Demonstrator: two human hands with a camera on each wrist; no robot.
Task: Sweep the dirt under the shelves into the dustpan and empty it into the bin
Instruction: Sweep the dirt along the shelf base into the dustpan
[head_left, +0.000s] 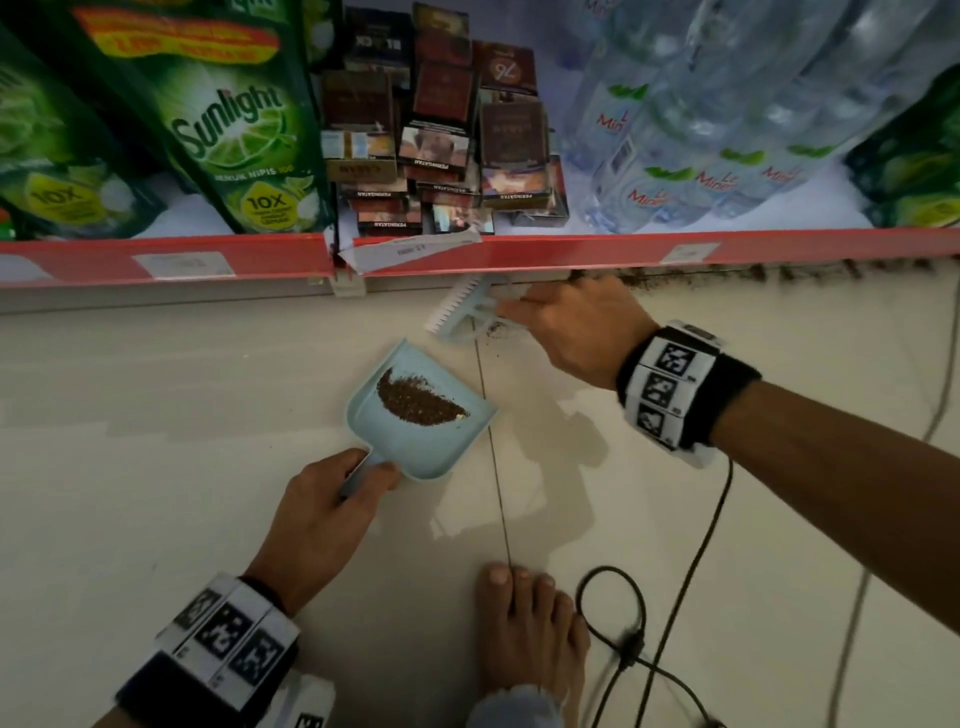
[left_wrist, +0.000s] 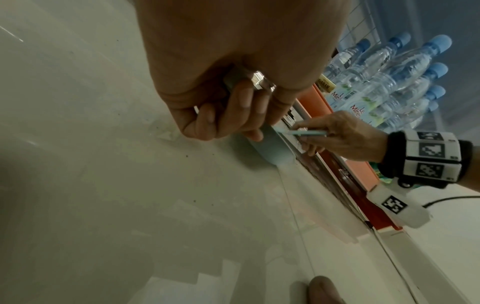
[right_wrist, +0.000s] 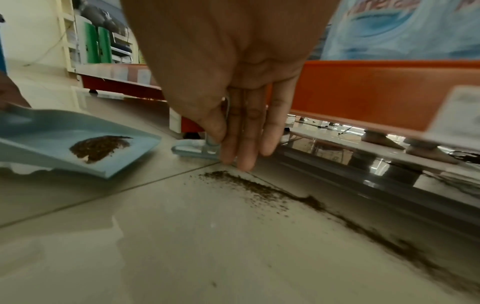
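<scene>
Head view: left hand (head_left: 332, 512) grips the dustpan (head_left: 415, 410) handle; a dark heap of dirt (head_left: 418, 402) lies in the pan. Right hand (head_left: 576, 332) pinches the small brush (head_left: 460, 312) at the shelf edge (head_left: 519, 254).

Left wrist view: fingers (left_wrist: 244, 102) curled round the handle; pan on the floor (left_wrist: 103, 185).

Right wrist view: loose dirt line (right_wrist: 259, 189) trails along the shelf base. Recommendation: keep the pan lip flat and close, and draw short low strokes towards it. No bin in view.
</scene>
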